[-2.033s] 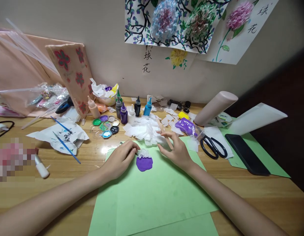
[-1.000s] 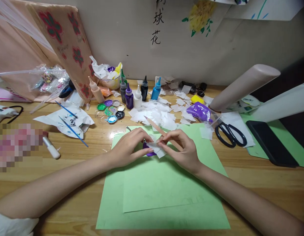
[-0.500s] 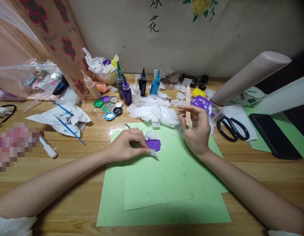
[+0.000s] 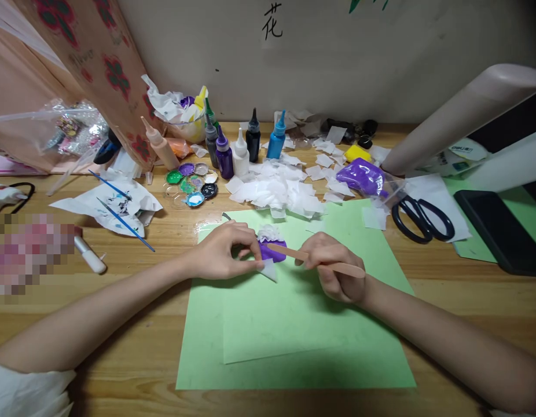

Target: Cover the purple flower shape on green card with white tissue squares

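Between the fingertips of my left hand (image 4: 227,250) is a small square of white tissue paper (image 4: 268,270), at the near edge of a flat purple clay patch (image 4: 276,252). Crumpled white tissue (image 4: 270,233) covers the patch's far part. My right hand (image 4: 337,269) is closed round a wooden craft stick (image 4: 294,252), whose far tip reaches over the purple clay. The patch lies on a light green paper sheet (image 4: 285,324), which rests on another green sheet.
Behind the sheets lies a heap of white paper squares (image 4: 281,188). Paint bottles (image 4: 224,159) and a paint palette (image 4: 194,184) stand at the back left, near paintbrushes (image 4: 124,223). On the right are a bag of purple clay (image 4: 361,176), black-handled scissors (image 4: 422,220) and a black phone (image 4: 496,231).
My right hand has turned the craft stick from upright to nearly level and brought its tip left onto the purple clay. My left hand stays beside the patch with the tissue square.
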A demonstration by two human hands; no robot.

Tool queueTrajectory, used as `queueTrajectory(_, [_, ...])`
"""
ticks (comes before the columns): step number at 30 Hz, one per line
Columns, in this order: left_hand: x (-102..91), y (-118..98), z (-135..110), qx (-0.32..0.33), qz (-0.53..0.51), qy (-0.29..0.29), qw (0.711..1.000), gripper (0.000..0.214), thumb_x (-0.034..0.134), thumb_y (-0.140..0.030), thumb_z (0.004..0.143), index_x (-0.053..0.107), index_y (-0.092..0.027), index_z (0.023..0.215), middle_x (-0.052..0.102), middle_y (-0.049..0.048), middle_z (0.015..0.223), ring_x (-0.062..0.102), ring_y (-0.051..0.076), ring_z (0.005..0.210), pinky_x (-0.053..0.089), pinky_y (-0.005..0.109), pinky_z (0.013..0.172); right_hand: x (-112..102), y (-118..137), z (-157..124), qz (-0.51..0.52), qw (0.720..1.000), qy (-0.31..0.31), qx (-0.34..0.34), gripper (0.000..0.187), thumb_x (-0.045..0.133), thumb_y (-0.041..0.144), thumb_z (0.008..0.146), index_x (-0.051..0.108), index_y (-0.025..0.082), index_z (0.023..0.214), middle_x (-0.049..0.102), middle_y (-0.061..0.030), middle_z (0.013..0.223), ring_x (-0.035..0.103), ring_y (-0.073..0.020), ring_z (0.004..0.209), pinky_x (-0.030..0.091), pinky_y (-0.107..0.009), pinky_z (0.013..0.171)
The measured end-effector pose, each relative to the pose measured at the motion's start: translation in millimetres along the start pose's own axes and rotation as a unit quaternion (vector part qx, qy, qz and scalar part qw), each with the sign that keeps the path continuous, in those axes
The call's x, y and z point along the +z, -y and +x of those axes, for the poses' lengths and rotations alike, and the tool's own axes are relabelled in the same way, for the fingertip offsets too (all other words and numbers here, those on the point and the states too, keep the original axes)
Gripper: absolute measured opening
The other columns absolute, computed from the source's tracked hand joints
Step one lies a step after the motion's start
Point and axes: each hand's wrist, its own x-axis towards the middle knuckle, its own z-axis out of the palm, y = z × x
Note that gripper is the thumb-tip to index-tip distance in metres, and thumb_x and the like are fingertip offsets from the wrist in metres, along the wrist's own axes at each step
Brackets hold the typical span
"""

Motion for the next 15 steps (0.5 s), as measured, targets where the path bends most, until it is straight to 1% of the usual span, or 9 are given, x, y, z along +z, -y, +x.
queueTrajectory(2, [0.0, 0.2, -0.5, 0.011, 0.012, 0.013, 1.0, 0.019, 0.066, -0.032, 0.078, 0.063, -0.017, 0.065, 0.046, -0.0046, 0.056, 0.046, 0.011, 0.06, 0.037, 0.027, 0.069, 0.7, -2.0, 0.7, -0.004, 1.0, 0.003, -0.003, 0.016, 0.037, 0.021, 0.094, 0.053, 0.022, 0.094, 0.06, -0.0027, 0.068, 0.058, -0.0179, 0.062, 0.049, -0.031, 0.054])
queueTrajectory(8, [-0.3, 0.1, -0.7, -0.004, 0.02, 0.006, 1.0, 0.017, 0.06, -0.03, 0.082, 0.064, -0.017, 0.07, 0.047, -0.004, 0.058, 0.047, 0.011, 0.062, 0.038, 0.027, 0.071, 3.2, -6.1, 2.4, -0.029, 0.999, 0.011, -0.013, 0.016, 0.038, 0.016, 0.092, 0.051, 0.023, 0.096, 0.06, -0.0021, 0.07, 0.056, -0.0171, 0.062, 0.048, -0.03, 0.056])
queueTrajectory(10, [-0.3, 0.0, -0.2, -0.016, 0.028, -0.008, 0.999, 0.017, 0.059, -0.029, 0.082, 0.064, -0.018, 0.071, 0.048, -0.0035, 0.058, 0.047, 0.012, 0.063, 0.038, 0.026, 0.069, 3.5, -6.8, 3.0, -0.038, 0.999, 0.007, -0.004, 0.016, 0.037, 0.016, 0.092, 0.051, 0.023, 0.096, 0.061, -0.0019, 0.072, 0.057, -0.017, 0.062, 0.047, -0.031, 0.057])
queueTrajectory(15, [2.8, 5.3, 0.9, -0.049, 0.032, -0.079, 0.995, 0.016, 0.061, -0.029, 0.082, 0.068, -0.017, 0.074, 0.051, -0.0021, 0.059, 0.048, 0.012, 0.063, 0.037, 0.025, 0.064, 3.5, -6.8, 3.4, -0.05, 0.999, -0.012, 0.013, 0.017, 0.036, 0.017, 0.093, 0.052, 0.024, 0.095, 0.061, -0.0021, 0.073, 0.058, -0.0176, 0.063, 0.048, -0.032, 0.058])
